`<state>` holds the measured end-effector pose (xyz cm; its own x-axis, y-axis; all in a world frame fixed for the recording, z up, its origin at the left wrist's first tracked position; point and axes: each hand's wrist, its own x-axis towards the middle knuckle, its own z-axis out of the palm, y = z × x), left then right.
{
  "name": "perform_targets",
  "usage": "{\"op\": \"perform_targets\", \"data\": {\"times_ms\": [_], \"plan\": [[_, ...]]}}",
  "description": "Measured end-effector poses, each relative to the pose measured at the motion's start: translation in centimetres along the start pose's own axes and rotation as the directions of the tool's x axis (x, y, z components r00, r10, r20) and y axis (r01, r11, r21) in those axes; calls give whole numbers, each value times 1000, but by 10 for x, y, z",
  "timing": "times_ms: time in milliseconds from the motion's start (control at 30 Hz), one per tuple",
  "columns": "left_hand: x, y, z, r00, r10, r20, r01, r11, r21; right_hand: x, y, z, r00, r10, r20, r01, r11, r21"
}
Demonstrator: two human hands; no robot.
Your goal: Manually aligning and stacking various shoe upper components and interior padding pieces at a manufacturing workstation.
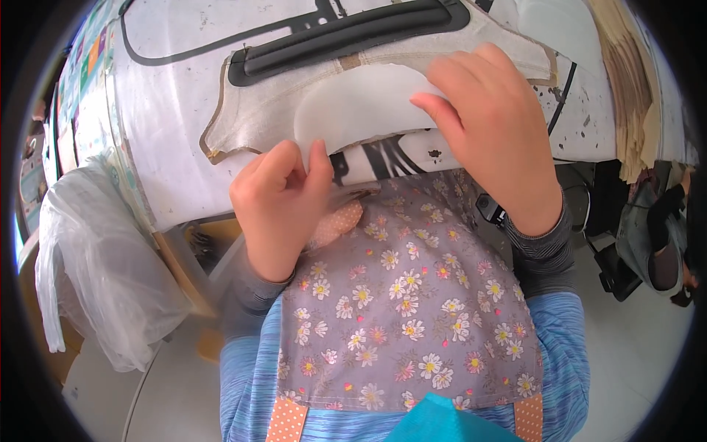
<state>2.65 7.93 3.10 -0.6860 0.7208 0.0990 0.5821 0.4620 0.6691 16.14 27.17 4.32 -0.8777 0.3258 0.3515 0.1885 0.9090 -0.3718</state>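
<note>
A white counter (pixel 169 140) carries a beige fabric piece (pixel 258 110) at its near edge. On it lies a white foam pad (pixel 361 103); the right hand (pixel 486 125) presses it flat, open-fingered, while the left hand (pixel 276 199) pinches its near rim.

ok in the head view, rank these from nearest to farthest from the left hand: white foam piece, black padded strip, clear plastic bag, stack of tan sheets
1. White foam piece: pinched in the left hand, just above it.
2. Black padded strip: farther up the table, toward the top.
3. Clear plastic bag: off to the left, beside the table; close to the strip's rank.
4. Stack of tan sheets: far right edge.
</note>
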Motion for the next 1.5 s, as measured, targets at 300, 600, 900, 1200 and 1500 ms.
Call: {"op": "perform_targets", "data": {"times_ms": [300,600,900,1200,1500], "plan": [[0,2,1,1000,10,12,-11,999,33,15,12,-3,990,-57,133,53,998,29],[2,3,0,997,71,15,-72,992,99,22,7,-8,986,-84,143,91,995,-41],[5,4,0,996,86,39,-91,985,150,16,23,-19,961,-216,-175,197,973,-119],[6,6,-2,990,131,55,-139,977,164,-39,19,-24,479,831,283,-821,310,480],[7,2,-4,988,147,48,-154,966,208,-37,21,-5,737,653,177,-616,540,574]]}}
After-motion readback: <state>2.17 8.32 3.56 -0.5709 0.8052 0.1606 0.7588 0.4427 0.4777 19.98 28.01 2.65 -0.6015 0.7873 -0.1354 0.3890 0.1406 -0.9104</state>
